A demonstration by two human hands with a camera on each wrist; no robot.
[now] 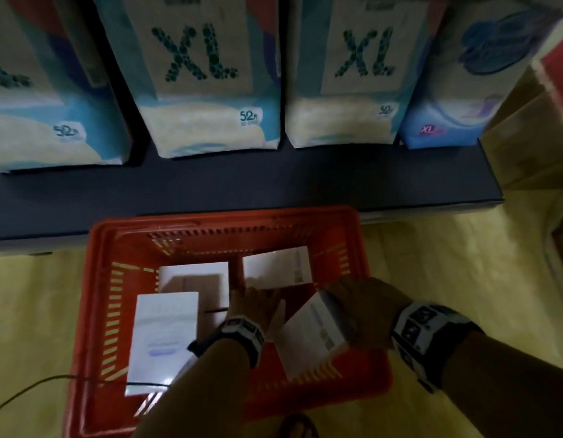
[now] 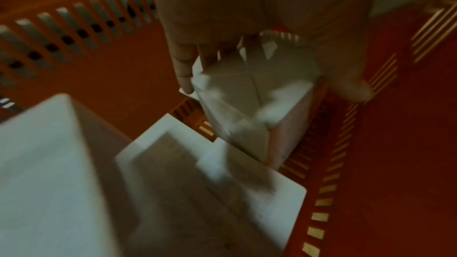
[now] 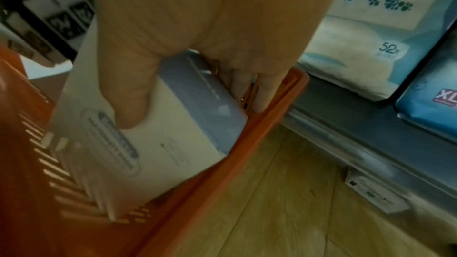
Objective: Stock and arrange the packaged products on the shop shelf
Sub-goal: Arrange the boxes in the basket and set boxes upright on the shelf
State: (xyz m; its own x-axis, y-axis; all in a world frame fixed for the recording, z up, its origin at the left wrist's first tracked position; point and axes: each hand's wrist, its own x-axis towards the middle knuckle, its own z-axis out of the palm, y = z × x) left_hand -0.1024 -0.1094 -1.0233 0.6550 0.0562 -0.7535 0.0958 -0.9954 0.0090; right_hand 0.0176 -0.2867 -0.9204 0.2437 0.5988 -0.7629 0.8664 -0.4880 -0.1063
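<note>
Boxes lie in the red basket [image 1: 368, 248] on the floor, set against the front edge of the dark shelf [image 1: 242, 184]. Your right hand [image 1: 362, 306] grips a tilted white box [image 1: 315, 336] by the basket's right wall — thumb on its face, fingers curled behind. Your left hand [image 1: 253, 306] reaches to an upright white box [image 2: 249, 105] mid-basket, fingers spread round its top; whether they clamp it, you cannot tell. XL packs [image 1: 207, 74] stand along the shelf.

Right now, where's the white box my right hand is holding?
In the head view, the white box sits tilted in your right hand over the red basket's right side, beside your left hand.
</note>
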